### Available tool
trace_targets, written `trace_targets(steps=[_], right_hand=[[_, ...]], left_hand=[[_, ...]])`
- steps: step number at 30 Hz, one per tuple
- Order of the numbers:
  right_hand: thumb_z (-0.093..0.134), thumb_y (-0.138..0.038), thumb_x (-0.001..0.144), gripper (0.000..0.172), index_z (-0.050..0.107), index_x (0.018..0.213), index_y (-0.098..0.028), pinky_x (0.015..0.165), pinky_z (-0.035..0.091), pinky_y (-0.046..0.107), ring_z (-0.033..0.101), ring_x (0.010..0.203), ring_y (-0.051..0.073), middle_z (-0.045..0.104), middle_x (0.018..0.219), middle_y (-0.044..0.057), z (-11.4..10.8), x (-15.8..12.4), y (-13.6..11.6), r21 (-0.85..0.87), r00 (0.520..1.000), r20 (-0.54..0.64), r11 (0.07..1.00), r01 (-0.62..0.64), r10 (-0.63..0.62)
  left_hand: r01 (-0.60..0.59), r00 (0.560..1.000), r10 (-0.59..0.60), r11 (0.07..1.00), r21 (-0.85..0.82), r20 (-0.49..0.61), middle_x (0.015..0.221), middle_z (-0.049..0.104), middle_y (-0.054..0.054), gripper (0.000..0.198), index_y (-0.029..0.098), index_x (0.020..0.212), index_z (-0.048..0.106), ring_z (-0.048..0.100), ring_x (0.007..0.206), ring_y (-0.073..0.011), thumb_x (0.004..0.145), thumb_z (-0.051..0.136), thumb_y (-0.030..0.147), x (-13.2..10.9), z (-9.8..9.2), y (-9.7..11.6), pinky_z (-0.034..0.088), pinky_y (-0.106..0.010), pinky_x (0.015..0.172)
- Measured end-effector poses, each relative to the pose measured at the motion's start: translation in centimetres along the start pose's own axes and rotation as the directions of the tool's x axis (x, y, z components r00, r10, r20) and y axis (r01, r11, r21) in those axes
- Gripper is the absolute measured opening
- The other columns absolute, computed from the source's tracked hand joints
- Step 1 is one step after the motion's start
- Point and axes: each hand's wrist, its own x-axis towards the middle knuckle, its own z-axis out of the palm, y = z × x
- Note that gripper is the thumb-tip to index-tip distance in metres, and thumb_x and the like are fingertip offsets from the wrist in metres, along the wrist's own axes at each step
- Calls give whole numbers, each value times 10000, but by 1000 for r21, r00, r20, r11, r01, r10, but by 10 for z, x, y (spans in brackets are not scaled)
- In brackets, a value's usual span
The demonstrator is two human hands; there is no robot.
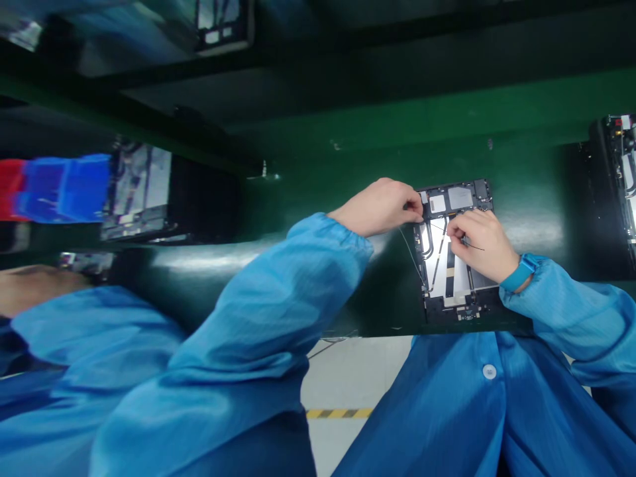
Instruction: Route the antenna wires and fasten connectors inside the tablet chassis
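An opened tablet (454, 278), with its back cover off, lies on the green belt (348, 172); silver battery cells and black circuit boards show inside. My left hand (380, 205) rests at its upper left corner, fingers pinched on a thin dark wire (411, 248) that runs down the left side of the tablet. My right hand (484, 245) sits over the middle of the tablet, fingers closed in a pinch on another thin wire (472, 246). Both arms wear blue smock sleeves, and a blue wristband (519, 271) is on my right wrist.
Another opened tablet (623, 192) lies at the right edge of the belt. A third device (139, 192) sits on the left, beside blue and red bins (59, 189). A co-worker's blue sleeve (89, 331) fills the lower left. The grey floor with a yellow stripe (340, 413) shows below.
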Motion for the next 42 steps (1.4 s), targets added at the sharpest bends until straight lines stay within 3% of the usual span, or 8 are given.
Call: trace_targets(steps=[8,13,18,23,27,31,36,42], right_hand=[[560,-66,830,170,637,824,-218,770,324,326,585,796,203,657,767,8,2,1,1,20,1000,4,1000,-4,4],[583,-89,827,148,647,822,-222,777,359,328,602,800,204,681,774,9,0,0,1,50,1000,-26,999,-17,18],[609,-127,838,119,675,844,-226,807,438,343,627,818,208,735,809,15,-18,4,10,117,988,-124,990,-77,92],[617,-105,806,151,686,875,-221,802,439,355,626,824,222,744,812,21,-34,23,28,22,975,-157,987,-157,158],[583,-71,825,192,698,885,-212,788,367,378,593,883,261,748,832,57,-39,31,30,-232,998,-56,973,-13,0],[565,-56,836,203,701,856,-205,768,340,377,567,862,258,732,793,70,-44,26,23,-299,990,80,945,132,-114],[622,-64,792,193,713,871,-214,775,386,353,598,827,224,724,769,30,-52,14,26,-106,994,73,991,87,-79],[708,-207,768,49,710,817,-199,661,475,299,601,660,148,705,730,5,-54,7,52,364,974,-7,908,-208,226]], left_hand=[[64,986,-84,988,142,143,801,769,-15,105,227,776,785,669,753,-184,817,699,272,10,-14,13,455,-276,718],[137,975,-185,937,322,125,805,743,-59,125,215,813,802,689,834,-243,827,680,237,10,-18,33,477,-301,739],[176,975,-205,949,260,86,866,754,-59,99,223,841,799,693,892,-257,826,701,228,8,-15,30,494,-318,784],[190,976,-179,979,75,-127,1018,762,-60,165,202,957,756,695,944,-242,893,637,296,-15,1,42,514,-332,827],[275,951,-264,961,43,-161,1032,754,-98,239,171,1009,701,716,937,-271,931,571,356,-29,27,77,542,-358,790],[342,934,-324,933,112,-151,1075,743,-176,342,123,1173,640,741,965,-352,931,517,331,-28,47,99,558,-410,741],[410,905,-395,909,75,-158,1081,752,-169,325,149,1195,609,755,948,-343,911,487,248,-23,50,99,548,-397,734],[400,895,-410,912,-94,-172,1061,748,-82,164,227,1011,634,725,979,-288,878,540,243,-27,49,90,535,-378,766]])
